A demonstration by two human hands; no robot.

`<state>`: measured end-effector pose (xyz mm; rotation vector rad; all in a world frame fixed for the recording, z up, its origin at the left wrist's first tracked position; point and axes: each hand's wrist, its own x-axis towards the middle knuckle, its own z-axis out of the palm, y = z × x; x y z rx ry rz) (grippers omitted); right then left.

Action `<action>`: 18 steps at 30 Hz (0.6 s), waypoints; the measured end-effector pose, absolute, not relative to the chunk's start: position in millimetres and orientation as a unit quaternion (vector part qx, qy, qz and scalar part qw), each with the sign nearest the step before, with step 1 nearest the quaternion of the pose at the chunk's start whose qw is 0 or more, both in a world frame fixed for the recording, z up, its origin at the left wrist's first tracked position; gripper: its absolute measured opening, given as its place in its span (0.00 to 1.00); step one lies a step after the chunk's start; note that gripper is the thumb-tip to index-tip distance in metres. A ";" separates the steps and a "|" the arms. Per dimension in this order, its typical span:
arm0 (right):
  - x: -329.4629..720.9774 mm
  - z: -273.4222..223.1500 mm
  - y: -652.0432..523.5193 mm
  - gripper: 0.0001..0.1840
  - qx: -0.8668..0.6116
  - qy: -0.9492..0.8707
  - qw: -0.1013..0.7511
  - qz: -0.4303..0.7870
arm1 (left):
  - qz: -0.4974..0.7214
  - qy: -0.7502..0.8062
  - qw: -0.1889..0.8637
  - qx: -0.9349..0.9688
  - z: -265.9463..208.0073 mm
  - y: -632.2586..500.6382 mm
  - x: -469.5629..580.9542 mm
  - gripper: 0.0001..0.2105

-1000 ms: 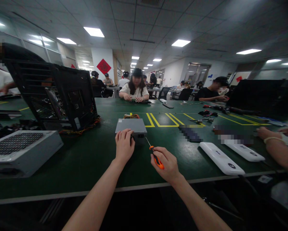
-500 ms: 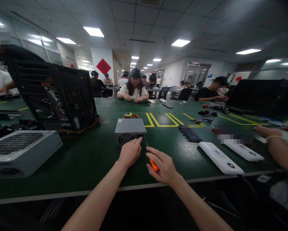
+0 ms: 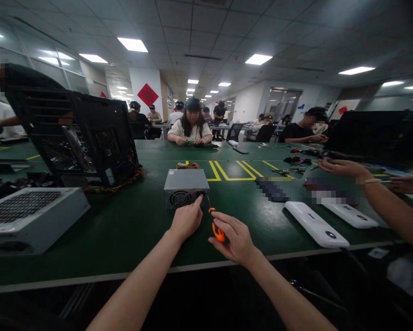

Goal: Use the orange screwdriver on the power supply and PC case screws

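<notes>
A grey power supply (image 3: 187, 180) stands on the green table, its fan grille facing me and a bundle of coloured wires behind it. My left hand (image 3: 186, 222) is at its front, index finger stretched out to the right side of that face and the other fingers loosely bent; nothing shows in it. An orange-and-black screwdriver (image 3: 218, 233) is in my right hand (image 3: 237, 239), pinched around the handle. Its thin shaft slants up to the power supply's lower right front edge. Whether the tip sits in a screw is too small to tell.
A black computer case (image 3: 99, 138) and a larger power supply (image 3: 37, 220) stand on the left. Two white devices (image 3: 317, 224) and a dark, blurred phone-like slab (image 3: 272, 189) lie to the right. A neighbour's arm (image 3: 382, 188) reaches in there. Across the table (image 3: 151, 154) sits another person.
My right fingers have opened a little and shifted on the handle, showing more of the screwdriver. My left index finger is now more extended. The neighbour's hand has reached farther over the table.
</notes>
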<state>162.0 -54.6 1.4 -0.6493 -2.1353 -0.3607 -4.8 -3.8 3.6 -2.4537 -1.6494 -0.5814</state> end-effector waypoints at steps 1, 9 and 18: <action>162.4 -0.2 -53.5 0.19 -0.263 -0.846 0.443 -0.136 | -0.193 -0.549 0.064 -0.811 3.9 -3.9 -4.4 0.21; 161.1 4.3 -58.2 0.21 -0.244 -0.889 0.354 -0.158 | -0.198 -0.555 0.048 -0.807 5.3 -4.6 -4.7 0.21; 161.2 -5.9 -54.9 0.17 -0.248 -0.847 0.446 -0.153 | -0.186 -0.568 0.049 -0.800 6.4 -4.8 -4.0 0.21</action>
